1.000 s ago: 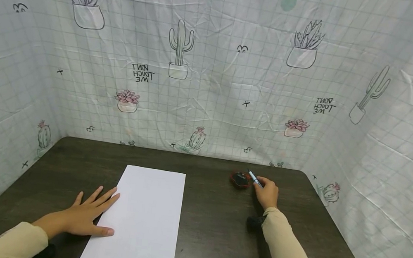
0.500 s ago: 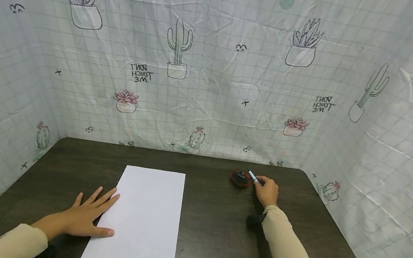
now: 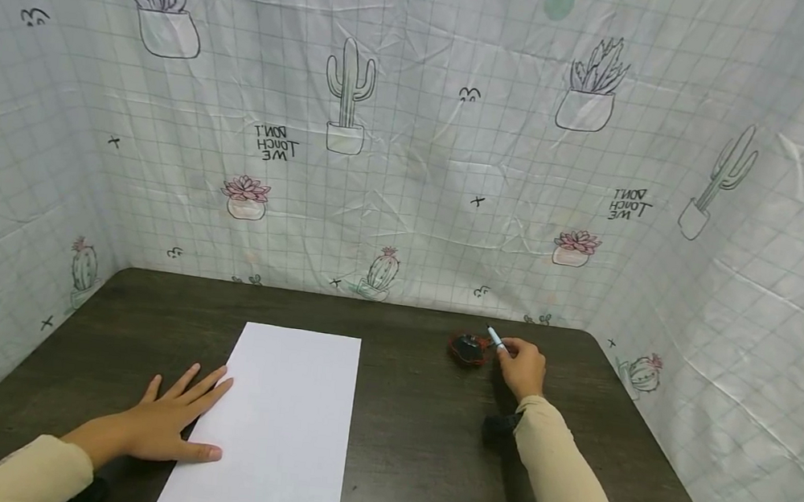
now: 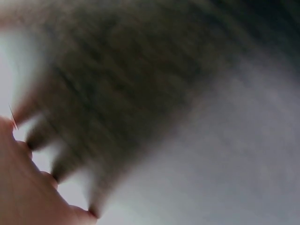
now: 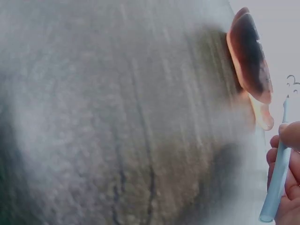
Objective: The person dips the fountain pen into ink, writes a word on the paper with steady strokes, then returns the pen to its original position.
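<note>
My left hand (image 3: 167,424) lies with spread fingers over the left edge of a white sheet of paper (image 3: 291,418), its thumb and fingertips resting on the sheet. In the left wrist view, the fingers (image 4: 37,197) show at the lower left. At the right, my right hand (image 3: 525,369) pinches a slim light blue pen (image 3: 497,340) with a dark tip pointing away from me. The right wrist view shows the thumb against the pen (image 5: 277,183). Just left of the pen sits a small red-rimmed dish (image 3: 452,346) with something black inside.
The dark wooden tabletop (image 3: 414,430) extends around the paper and the dish. A white cloth (image 3: 414,123) printed with cacti encloses it at the back and sides. A dark band (image 3: 499,428) is at the right wrist.
My right hand has shifted slightly away from me and to the right with the pen, whose tip now points a little further right. The left hand and paper stay put.
</note>
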Action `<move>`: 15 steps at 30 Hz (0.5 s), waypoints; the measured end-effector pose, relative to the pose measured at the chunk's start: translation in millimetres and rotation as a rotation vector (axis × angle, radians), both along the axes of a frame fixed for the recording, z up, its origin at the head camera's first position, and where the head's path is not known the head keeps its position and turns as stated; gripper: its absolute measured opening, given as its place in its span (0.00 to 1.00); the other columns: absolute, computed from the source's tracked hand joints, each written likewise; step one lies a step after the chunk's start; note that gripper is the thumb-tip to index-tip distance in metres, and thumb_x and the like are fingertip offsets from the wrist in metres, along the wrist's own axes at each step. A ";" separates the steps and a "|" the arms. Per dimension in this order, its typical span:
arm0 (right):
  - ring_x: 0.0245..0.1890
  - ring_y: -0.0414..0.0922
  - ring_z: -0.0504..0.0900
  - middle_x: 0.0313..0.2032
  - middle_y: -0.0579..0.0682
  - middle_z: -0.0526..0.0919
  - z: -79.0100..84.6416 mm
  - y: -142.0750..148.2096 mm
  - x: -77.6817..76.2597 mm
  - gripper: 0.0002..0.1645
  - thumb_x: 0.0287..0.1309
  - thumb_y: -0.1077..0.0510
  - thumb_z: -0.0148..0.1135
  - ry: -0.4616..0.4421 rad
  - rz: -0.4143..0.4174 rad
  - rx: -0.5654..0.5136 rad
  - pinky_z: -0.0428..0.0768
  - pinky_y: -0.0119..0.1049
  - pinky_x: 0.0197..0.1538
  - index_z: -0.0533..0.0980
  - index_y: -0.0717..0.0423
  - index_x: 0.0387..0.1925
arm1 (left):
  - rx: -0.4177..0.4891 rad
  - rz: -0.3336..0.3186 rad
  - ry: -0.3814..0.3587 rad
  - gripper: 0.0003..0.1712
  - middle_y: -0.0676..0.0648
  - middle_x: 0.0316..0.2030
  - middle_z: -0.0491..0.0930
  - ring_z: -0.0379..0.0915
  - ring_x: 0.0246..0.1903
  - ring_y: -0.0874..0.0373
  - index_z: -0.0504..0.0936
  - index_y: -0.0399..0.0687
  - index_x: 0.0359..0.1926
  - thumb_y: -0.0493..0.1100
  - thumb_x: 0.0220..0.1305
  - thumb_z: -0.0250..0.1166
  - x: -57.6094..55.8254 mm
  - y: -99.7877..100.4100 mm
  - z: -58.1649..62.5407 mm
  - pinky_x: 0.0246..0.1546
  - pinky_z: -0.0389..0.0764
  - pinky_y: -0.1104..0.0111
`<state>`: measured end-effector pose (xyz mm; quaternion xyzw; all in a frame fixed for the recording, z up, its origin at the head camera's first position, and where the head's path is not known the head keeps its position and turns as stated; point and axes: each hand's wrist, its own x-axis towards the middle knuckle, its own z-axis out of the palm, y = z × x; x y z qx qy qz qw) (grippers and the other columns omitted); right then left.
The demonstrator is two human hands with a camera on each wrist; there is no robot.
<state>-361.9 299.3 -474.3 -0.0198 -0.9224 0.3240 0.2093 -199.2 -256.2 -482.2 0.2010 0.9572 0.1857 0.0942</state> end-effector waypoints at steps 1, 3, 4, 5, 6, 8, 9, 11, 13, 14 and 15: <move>0.39 0.60 0.83 0.39 0.64 0.85 1.1 0.4 -0.2 0.15 0.60 0.62 0.61 0.001 0.001 0.001 0.76 0.56 0.42 0.80 0.67 0.46 | 0.006 -0.003 0.006 0.58 0.46 0.76 0.40 0.30 0.71 0.30 0.48 0.58 0.76 0.76 0.51 0.60 -0.5 -0.4 -0.8 0.53 0.27 0.24; 0.40 0.60 0.83 0.39 0.65 0.85 3.1 1.4 -0.5 0.15 0.59 0.62 0.61 0.003 0.005 0.001 0.76 0.56 0.43 0.80 0.67 0.46 | 0.009 -0.008 0.017 0.58 0.46 0.76 0.41 0.31 0.70 0.29 0.49 0.58 0.76 0.75 0.51 0.61 -0.7 -0.5 -1.1 0.53 0.28 0.24; 0.40 0.60 0.83 0.39 0.65 0.85 4.0 2.0 -0.5 0.15 0.59 0.62 0.61 0.007 0.007 0.002 0.77 0.56 0.44 0.80 0.67 0.46 | 0.002 -0.005 0.018 0.58 0.46 0.76 0.41 0.31 0.71 0.29 0.49 0.58 0.76 0.76 0.51 0.60 -0.5 -0.3 -0.4 0.53 0.29 0.24; 0.40 0.60 0.83 0.39 0.65 0.85 4.9 2.3 -0.3 0.15 0.59 0.62 0.62 0.010 0.010 0.001 0.77 0.56 0.44 0.80 0.67 0.46 | -0.006 -0.003 0.014 0.58 0.46 0.76 0.41 0.31 0.71 0.29 0.49 0.58 0.76 0.76 0.51 0.59 -0.2 -0.1 0.0 0.54 0.29 0.24; 0.40 0.59 0.84 0.39 0.65 0.85 5.8 2.8 -0.2 0.15 0.58 0.63 0.62 0.013 0.013 -0.001 0.77 0.56 0.44 0.80 0.67 0.46 | -0.006 -0.002 0.014 0.58 0.46 0.76 0.41 0.31 0.71 0.29 0.49 0.58 0.76 0.77 0.51 0.59 0.1 0.2 0.5 0.54 0.29 0.24; 0.40 0.59 0.84 0.39 0.65 0.85 7.3 3.5 0.0 0.15 0.58 0.63 0.62 0.018 0.021 -0.004 0.77 0.56 0.45 0.80 0.67 0.45 | -0.004 -0.004 0.009 0.58 0.45 0.76 0.41 0.31 0.71 0.29 0.49 0.57 0.76 0.76 0.51 0.60 0.5 0.5 1.7 0.53 0.29 0.24; 0.40 0.59 0.84 0.39 0.64 0.85 7.9 3.9 -0.1 0.14 0.58 0.63 0.62 0.022 0.026 -0.004 0.77 0.55 0.45 0.80 0.66 0.45 | -0.005 -0.003 0.002 0.59 0.45 0.76 0.41 0.30 0.71 0.29 0.49 0.57 0.76 0.76 0.51 0.60 0.6 0.6 2.1 0.53 0.29 0.24; 0.41 0.59 0.84 0.40 0.64 0.85 9.1 4.4 0.0 0.14 0.58 0.62 0.62 0.028 0.036 -0.008 0.78 0.56 0.46 0.80 0.65 0.46 | 0.003 -0.009 0.003 0.58 0.44 0.76 0.41 0.31 0.70 0.28 0.50 0.55 0.76 0.75 0.51 0.60 0.8 0.4 2.3 0.53 0.29 0.24; 0.42 0.60 0.84 0.41 0.64 0.85 10.7 4.7 0.1 0.15 0.59 0.62 0.62 0.033 0.050 -0.013 0.79 0.55 0.46 0.80 0.65 0.47 | -0.003 -0.004 0.001 0.59 0.45 0.76 0.41 0.30 0.71 0.29 0.49 0.56 0.76 0.76 0.51 0.60 0.5 0.2 1.3 0.53 0.29 0.24; 0.42 0.60 0.84 0.41 0.64 0.85 11.9 4.6 0.3 0.15 0.60 0.62 0.61 0.036 0.058 -0.018 0.79 0.55 0.46 0.79 0.64 0.48 | -0.007 -0.002 0.001 0.59 0.45 0.76 0.41 0.30 0.71 0.30 0.49 0.56 0.76 0.77 0.51 0.59 0.5 0.1 1.0 0.54 0.29 0.24; 0.42 0.60 0.84 0.42 0.64 0.85 13.1 4.6 0.6 0.16 0.60 0.62 0.61 0.041 0.067 -0.022 0.80 0.55 0.45 0.79 0.64 0.49 | -0.012 0.001 -0.001 0.59 0.46 0.76 0.41 0.30 0.71 0.30 0.49 0.56 0.76 0.77 0.51 0.59 0.3 0.0 0.5 0.54 0.29 0.25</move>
